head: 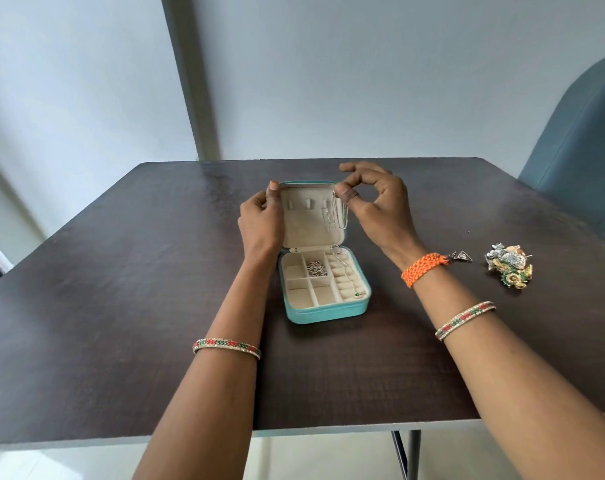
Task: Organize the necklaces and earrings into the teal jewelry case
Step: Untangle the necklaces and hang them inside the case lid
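- So we've got the teal case [323, 311] sitting open in the middle of the dark table [121, 271], lid [306, 220] standing upright at the 12 o'clock side of the tray.
- Left hand [261, 220] is on the lid's 9 o'clock edge, thumb up along the top corner and the other fingers curled behind it, so it's gripping the lid.
- Right hand [373, 202] is up at the lid's 1 o'clock corner. Thumb and index finger are pinching the top of a thin silver necklace [340, 213]; the other three fingers are fanned out loose above.
- That chain hangs down the lid's 3 o'clock side, next to the little hooks [308, 203], and trails toward the tray below. We can't tell if it's actually on a hook.
- In the tray, a bundle of silver chain [316, 268] sits in the top middle compartment, and something small and green [358, 294] is at the near end of the ring rolls at 3 o'clock.
- Out at 3 o'clock from the case, well apart, there's a heap of gold, silver and green earrings [508, 266], with a small triangular pendant [463, 256] just beside the orange wrist band [424, 268].
- We're wearing a bangle [226, 348] on each forearm, and a blue chair [578, 150] shows at 2 o'clock.
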